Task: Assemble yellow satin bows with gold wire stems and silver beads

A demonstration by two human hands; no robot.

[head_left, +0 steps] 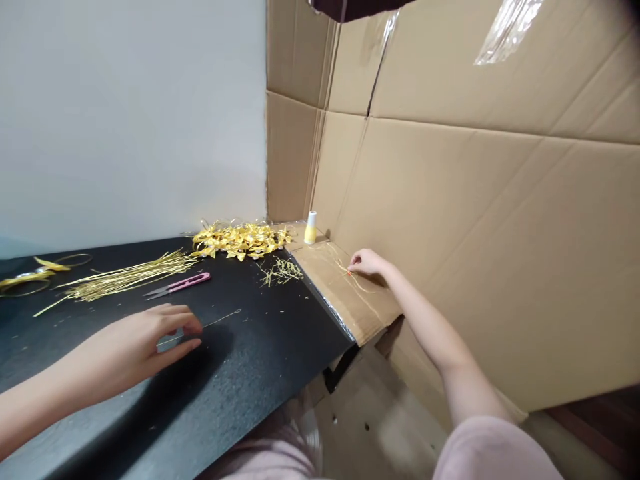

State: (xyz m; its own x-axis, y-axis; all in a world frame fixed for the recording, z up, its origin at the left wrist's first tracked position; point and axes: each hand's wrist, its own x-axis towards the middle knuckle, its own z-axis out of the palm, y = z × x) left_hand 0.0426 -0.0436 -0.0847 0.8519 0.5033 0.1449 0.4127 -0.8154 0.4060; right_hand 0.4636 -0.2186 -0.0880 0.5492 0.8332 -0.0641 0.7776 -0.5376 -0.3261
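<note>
head view: my left hand [173, 333] is pinching a thin wire [223, 319] over the black counter [280, 353], its long axis running forward and right, its looped tip pointing toward my right hand [369, 262]. well apart, that hand is narrowing its fingertips on pale thread [368, 291], which is lying across the cardboard [345, 310] near the thread cone [311, 231].

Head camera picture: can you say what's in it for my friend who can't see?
A person's left hand curls at a thin strand over a black table; the right hand is at pale threads on cardboard, though any grip is unclear. Farther back are pink-handled snips, gold strips, yellow ribbon pieces and a white-and-yellow spool.
</note>
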